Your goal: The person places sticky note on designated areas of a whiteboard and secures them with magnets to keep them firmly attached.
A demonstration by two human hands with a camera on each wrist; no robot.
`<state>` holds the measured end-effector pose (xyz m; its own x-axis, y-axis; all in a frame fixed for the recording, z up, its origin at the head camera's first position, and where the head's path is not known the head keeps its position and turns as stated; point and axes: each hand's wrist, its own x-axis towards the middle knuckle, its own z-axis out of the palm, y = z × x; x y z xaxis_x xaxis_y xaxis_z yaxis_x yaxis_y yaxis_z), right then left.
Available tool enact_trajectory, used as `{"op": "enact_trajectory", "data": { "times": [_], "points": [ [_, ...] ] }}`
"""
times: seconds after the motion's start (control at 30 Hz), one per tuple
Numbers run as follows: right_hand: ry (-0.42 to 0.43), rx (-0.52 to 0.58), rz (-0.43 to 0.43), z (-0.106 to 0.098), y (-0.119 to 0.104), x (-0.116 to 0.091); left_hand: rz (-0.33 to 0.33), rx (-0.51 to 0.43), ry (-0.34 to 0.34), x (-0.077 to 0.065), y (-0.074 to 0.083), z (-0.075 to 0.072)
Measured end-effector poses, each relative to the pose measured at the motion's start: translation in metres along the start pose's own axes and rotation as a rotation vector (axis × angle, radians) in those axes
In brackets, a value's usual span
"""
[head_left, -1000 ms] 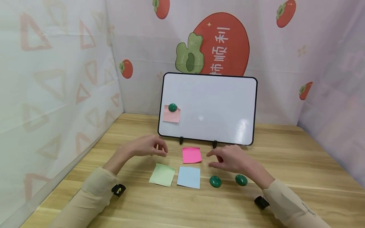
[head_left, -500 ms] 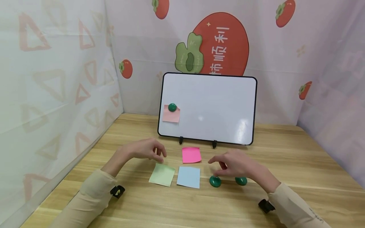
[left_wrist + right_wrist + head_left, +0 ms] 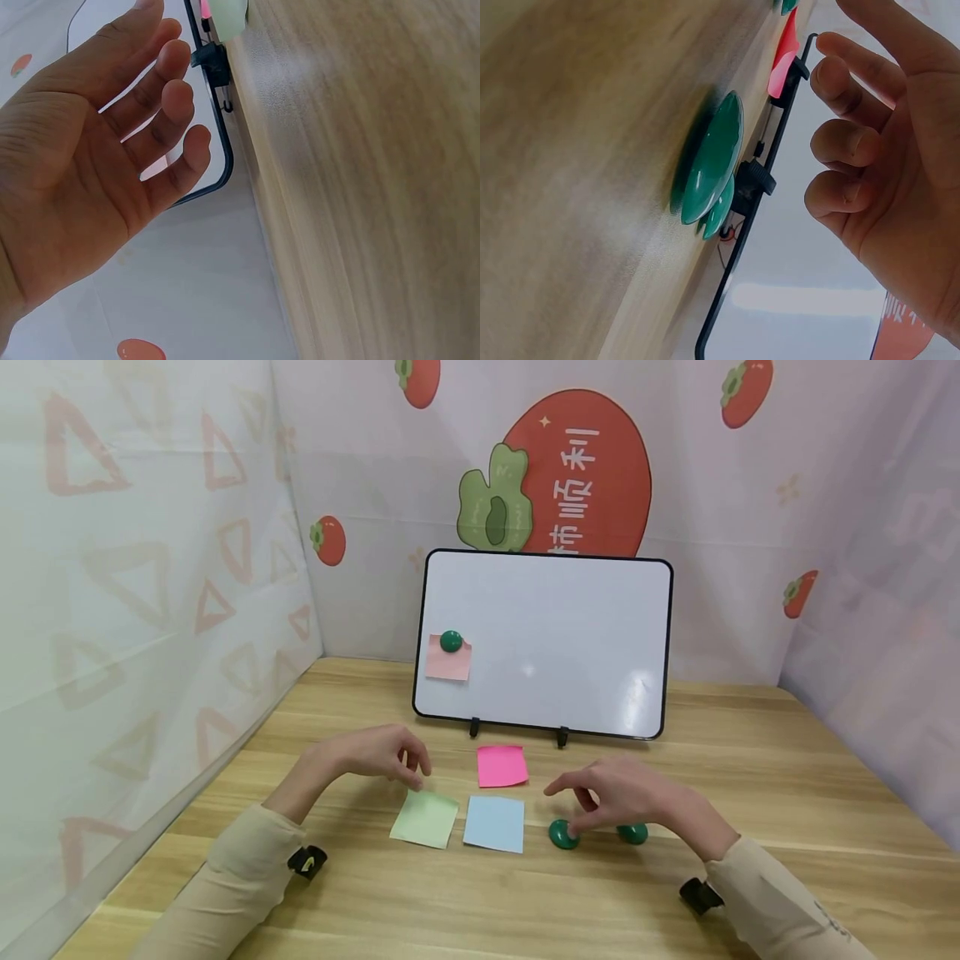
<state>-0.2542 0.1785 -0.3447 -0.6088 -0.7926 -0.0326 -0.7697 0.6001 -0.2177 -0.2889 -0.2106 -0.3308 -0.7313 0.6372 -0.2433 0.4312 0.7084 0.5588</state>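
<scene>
My left hand (image 3: 381,753) hovers with loosely bent fingers, its fingertips right at the upper edge of a pale green sticky note (image 3: 423,820). In the left wrist view that hand (image 3: 90,157) shows a bare palm. My right hand (image 3: 622,789) reaches down over two green dome magnets; its thumb tip overlaps the nearer magnet (image 3: 559,834), and the other magnet (image 3: 633,833) is partly covered by the hand. Nothing is held in it in the right wrist view, where a magnet (image 3: 714,161) lies beside the relaxed fingers. A blue note (image 3: 494,825) and a bright pink note (image 3: 502,767) lie between the hands.
A black-framed whiteboard (image 3: 555,635) stands at the back on small black feet (image 3: 562,737). A light pink note (image 3: 447,662) is held on it by another green magnet (image 3: 451,641). Printed fabric walls border the wooden table (image 3: 450,910) at the back and sides.
My right hand has come down and toward me, from beside the bright pink note to over the magnets. My left hand has lowered slightly toward the pale green note.
</scene>
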Motion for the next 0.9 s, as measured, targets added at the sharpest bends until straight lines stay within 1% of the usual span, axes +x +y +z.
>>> {"op": "enact_trajectory", "data": {
  "times": [0.17, 0.4, 0.5, 0.73, 0.9],
  "points": [
    [-0.041, 0.041, -0.006, 0.0012, 0.002, -0.0001, -0.002, -0.006, -0.025, 0.0008, -0.003, 0.0015],
    [-0.112, 0.097, 0.037, 0.0024, 0.0036, 0.0009, -0.032, -0.019, -0.045, 0.0007, -0.0014, 0.0024],
    [-0.129, 0.11, 0.041, 0.0025, 0.0056, 0.0014, -0.047, -0.02, -0.05, 0.001, 0.0001, 0.0025],
    [-0.172, 0.155, 0.042, 0.003, 0.0069, 0.0021, -0.048, 0.019, -0.044, 0.0022, 0.0003, 0.0041],
    [-0.177, 0.16, 0.04, 0.0032, 0.0067, 0.0015, -0.04, 0.039, -0.045, 0.0034, -0.0022, 0.0058]
  ]
}}
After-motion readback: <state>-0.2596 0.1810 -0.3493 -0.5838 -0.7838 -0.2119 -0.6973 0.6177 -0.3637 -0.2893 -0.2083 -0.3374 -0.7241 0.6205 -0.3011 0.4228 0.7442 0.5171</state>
